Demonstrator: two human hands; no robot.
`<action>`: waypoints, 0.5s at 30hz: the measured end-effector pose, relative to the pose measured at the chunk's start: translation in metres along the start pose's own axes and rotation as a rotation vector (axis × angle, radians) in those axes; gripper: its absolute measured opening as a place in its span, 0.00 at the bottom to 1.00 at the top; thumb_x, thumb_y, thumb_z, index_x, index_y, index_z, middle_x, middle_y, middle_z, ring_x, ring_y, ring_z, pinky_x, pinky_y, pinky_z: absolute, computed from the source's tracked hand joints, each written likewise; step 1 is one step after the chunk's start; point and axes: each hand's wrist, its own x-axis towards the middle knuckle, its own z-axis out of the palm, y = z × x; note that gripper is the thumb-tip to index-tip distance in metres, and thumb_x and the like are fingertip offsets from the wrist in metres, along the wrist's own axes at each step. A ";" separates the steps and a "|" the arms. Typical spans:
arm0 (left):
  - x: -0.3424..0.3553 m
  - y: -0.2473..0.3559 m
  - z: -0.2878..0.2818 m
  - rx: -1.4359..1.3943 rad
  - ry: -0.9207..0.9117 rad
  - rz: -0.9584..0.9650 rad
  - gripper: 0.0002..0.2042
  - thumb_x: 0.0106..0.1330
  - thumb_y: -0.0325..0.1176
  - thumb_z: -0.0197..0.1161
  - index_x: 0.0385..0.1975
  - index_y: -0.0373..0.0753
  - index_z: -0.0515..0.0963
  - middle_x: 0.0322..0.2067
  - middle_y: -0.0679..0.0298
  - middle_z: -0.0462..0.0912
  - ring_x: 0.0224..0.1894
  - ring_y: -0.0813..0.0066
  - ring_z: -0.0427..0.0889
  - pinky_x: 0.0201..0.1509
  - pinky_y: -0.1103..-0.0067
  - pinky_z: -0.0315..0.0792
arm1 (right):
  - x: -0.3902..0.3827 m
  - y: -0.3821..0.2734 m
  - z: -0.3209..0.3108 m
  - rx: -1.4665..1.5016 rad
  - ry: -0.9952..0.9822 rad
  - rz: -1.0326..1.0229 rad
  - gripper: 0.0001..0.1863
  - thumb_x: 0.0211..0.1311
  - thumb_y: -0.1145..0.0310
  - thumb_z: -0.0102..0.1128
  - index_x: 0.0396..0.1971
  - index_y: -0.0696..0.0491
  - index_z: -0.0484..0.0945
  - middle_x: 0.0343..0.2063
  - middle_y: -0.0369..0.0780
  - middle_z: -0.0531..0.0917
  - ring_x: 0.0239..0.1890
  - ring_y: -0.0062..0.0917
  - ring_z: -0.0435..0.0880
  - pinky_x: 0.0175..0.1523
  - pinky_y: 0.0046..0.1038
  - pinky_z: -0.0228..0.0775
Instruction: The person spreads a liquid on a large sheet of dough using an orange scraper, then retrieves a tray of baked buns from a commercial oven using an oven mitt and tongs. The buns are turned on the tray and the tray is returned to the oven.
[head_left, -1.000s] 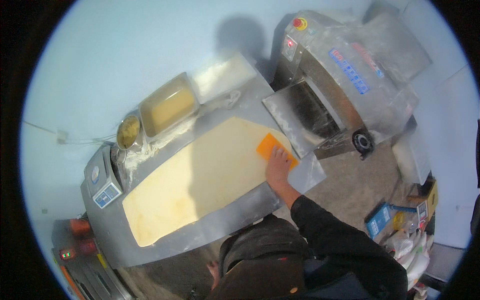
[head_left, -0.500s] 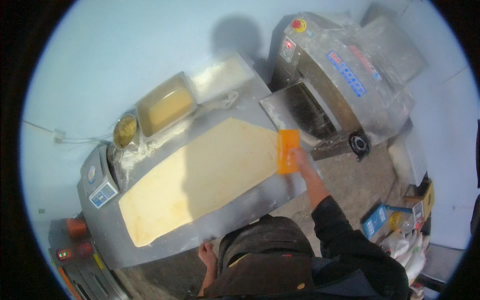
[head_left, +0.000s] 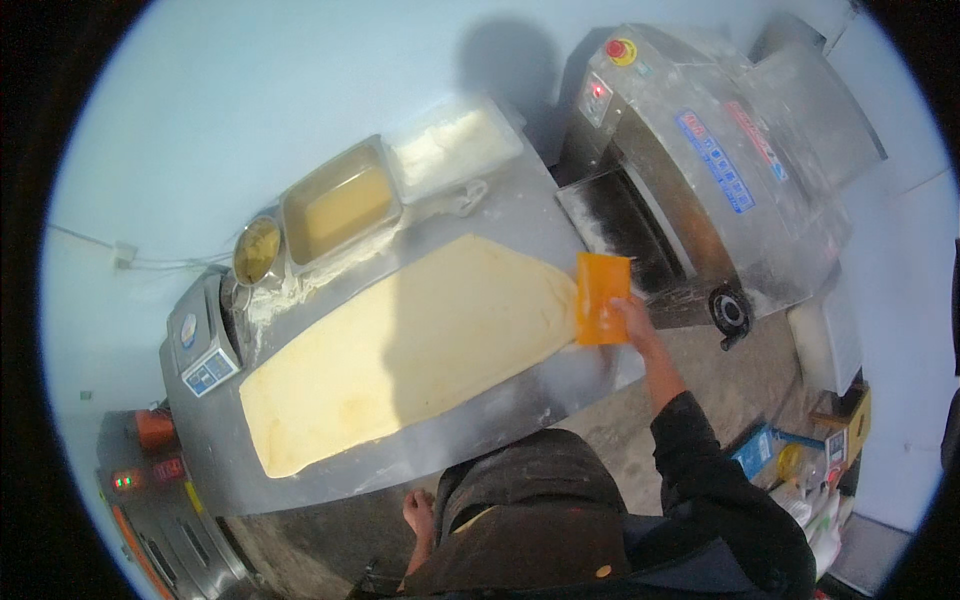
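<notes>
A long sheet of pale yellow dough (head_left: 400, 350) lies flat on the metal table (head_left: 500, 425), with a shadow across its middle. My right hand (head_left: 634, 318) grips an orange dough scraper (head_left: 603, 298), a flat rectangular piece. That scraper stands at the dough's right end, close to the table's right edge; whether it touches the dough is hard to tell. My left hand (head_left: 419, 508) hangs low just off the table's near edge, its fingers curled, and nothing shows in them.
A dough sheeter (head_left: 700, 170) stands at the right, its feed tray beside the table. Along the back are a metal bowl (head_left: 258, 250), a rectangular pan (head_left: 340, 205) of yellowish stuff and a tray of flour (head_left: 455, 150). A scale (head_left: 200, 335) sits far left.
My right hand and the scraper have shifted slightly right, off the dough's end corner. My left hand has dropped a little lower, away from the table edge. The view has turned slightly.
</notes>
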 end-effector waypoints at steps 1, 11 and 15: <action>0.000 0.000 0.002 0.022 0.001 0.002 0.18 0.80 0.45 0.59 0.41 0.33 0.84 0.30 0.61 0.87 0.26 0.77 0.78 0.30 0.73 0.71 | 0.001 -0.003 -0.002 -0.101 -0.016 -0.038 0.19 0.73 0.63 0.58 0.58 0.56 0.78 0.44 0.38 0.87 0.44 0.30 0.88 0.51 0.35 0.83; -0.003 -0.005 -0.018 0.283 -0.009 -0.070 0.18 0.79 0.43 0.59 0.43 0.31 0.84 0.32 0.58 0.89 0.32 0.69 0.87 0.36 0.70 0.78 | -0.008 0.007 0.130 -1.574 0.262 -0.468 0.31 0.71 0.69 0.55 0.73 0.56 0.68 0.63 0.52 0.78 0.66 0.48 0.77 0.66 0.47 0.74; -0.010 -0.004 -0.010 0.258 -0.029 -0.090 0.18 0.78 0.43 0.60 0.41 0.30 0.84 0.29 0.58 0.88 0.30 0.68 0.85 0.37 0.68 0.78 | -0.013 0.044 0.142 -1.742 0.417 -0.370 0.33 0.72 0.68 0.55 0.76 0.60 0.63 0.65 0.53 0.74 0.69 0.52 0.72 0.69 0.48 0.72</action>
